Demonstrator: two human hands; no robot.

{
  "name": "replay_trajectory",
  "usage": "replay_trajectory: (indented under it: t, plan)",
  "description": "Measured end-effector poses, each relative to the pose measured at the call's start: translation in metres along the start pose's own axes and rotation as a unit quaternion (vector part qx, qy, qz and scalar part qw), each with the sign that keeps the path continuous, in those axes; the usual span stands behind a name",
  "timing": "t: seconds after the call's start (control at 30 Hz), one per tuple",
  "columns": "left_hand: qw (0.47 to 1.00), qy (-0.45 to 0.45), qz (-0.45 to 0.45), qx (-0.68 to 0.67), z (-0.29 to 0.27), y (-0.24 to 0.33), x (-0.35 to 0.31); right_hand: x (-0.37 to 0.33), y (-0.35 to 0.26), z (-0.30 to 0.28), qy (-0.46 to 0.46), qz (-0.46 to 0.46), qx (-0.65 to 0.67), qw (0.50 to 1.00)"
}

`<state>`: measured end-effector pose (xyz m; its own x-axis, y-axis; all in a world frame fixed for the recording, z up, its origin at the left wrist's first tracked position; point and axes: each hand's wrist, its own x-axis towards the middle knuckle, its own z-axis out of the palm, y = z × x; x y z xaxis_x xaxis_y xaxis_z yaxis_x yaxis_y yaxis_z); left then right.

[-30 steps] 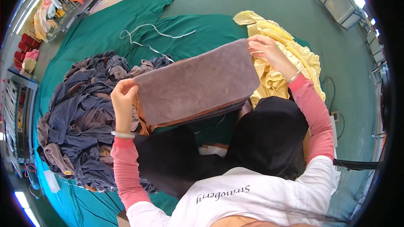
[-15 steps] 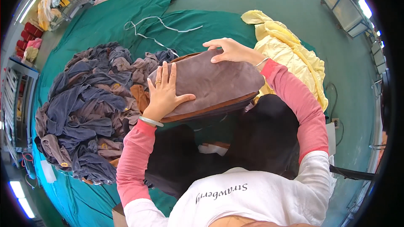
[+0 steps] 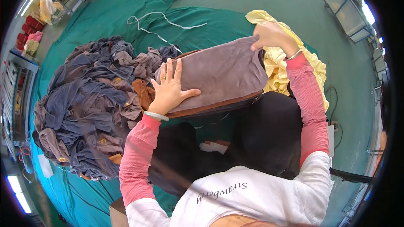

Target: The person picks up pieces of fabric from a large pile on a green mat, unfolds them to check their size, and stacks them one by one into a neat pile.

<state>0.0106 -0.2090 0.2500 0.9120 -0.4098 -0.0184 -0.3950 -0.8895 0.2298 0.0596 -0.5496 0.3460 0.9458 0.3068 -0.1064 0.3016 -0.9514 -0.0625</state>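
Note:
A greyish-brown cloth [image 3: 225,67] lies smooth on top of a stack of folded cloths [image 3: 221,105], whose brown and dark edges show along the near side. My left hand [image 3: 170,90] rests flat on the cloth's left end, its fingers and thumb spread. At the far right corner, my right hand [image 3: 271,35] has the cloth's edge pinched between thumb and fingers. That end is slightly raised. Left of the stack is a big loose heap of crumpled grey, mauve and brown cloths [image 3: 90,96].
A crumpled yellow cloth [image 3: 277,77] lies just right of the stack. Beneath everything spreads a green sheet [image 3: 101,12], with a loose white strip [image 3: 158,13] beyond the stack. A wheeled cart [image 3: 347,10] stands far right, a metal rack [image 3: 17,96] at left. My dark-clothed legs are below.
My right hand has moved right, from the top edge to the far right corner, and now grips the cloth there. My left hand stays flat on its left end.

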Motion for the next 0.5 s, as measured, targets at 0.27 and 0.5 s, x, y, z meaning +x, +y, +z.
replay_trajectory:
  t: [0.27, 0.5]
  plan:
    - [1.0, 0.013, -0.017, -0.003, 0.005, 0.004, -0.003, -0.024, -0.069, 0.058, 0.278, -0.083, 0.016, 0.957]
    - [0.974, 0.033, 0.088, -0.207, -0.019, -0.054, -0.012, -0.044, -0.088, 0.106, 0.136, -0.075, 0.003, 0.988]
